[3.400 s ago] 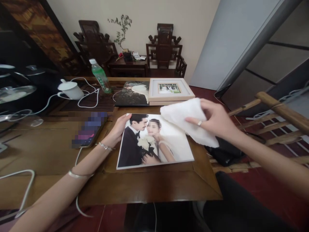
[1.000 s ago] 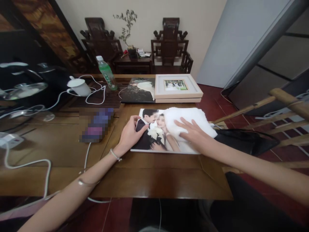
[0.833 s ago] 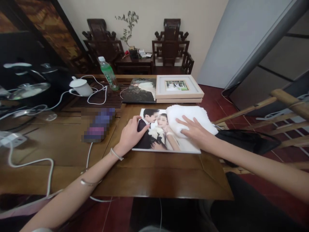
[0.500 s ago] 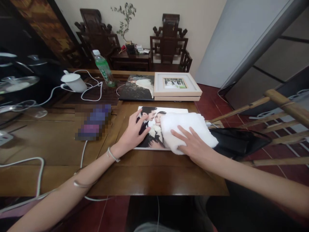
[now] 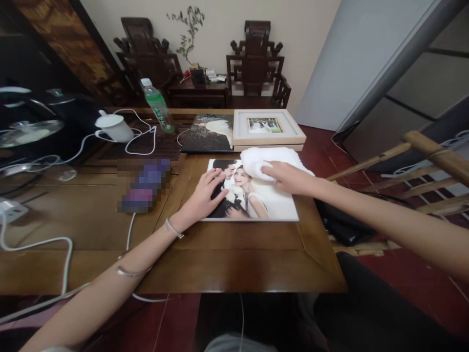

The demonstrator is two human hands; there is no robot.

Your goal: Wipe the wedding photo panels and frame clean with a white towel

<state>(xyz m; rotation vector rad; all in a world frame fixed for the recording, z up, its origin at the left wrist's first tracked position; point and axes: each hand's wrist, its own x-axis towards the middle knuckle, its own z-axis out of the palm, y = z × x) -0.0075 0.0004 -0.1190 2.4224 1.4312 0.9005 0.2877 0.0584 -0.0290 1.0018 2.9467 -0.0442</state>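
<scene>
A flat wedding photo panel (image 5: 273, 203) lies on the wooden table in front of me, showing a couple. My left hand (image 5: 209, 193) rests on its left part with the fingers spread. On the panel's upper right lies a folded white towel (image 5: 256, 159). My right hand (image 5: 289, 177) grips the towel's near edge, its fingers bent around the cloth. The towel covers the panel's upper right corner and reaches beyond its right edge.
Behind the panel lie a dark photo panel (image 5: 208, 139) and stacked light wooden frames (image 5: 238, 127). To the left are a phone-like device (image 5: 146, 186) with blurred screen, a green-labelled bottle (image 5: 159, 107), a white lidded cup (image 5: 114, 127) and white cables. A wooden chair (image 5: 432, 151) stands right.
My right hand has moved the towel away from me, up to the panel's far right corner, uncovering the lower right of the photo. My left hand has stayed nearly in place.
</scene>
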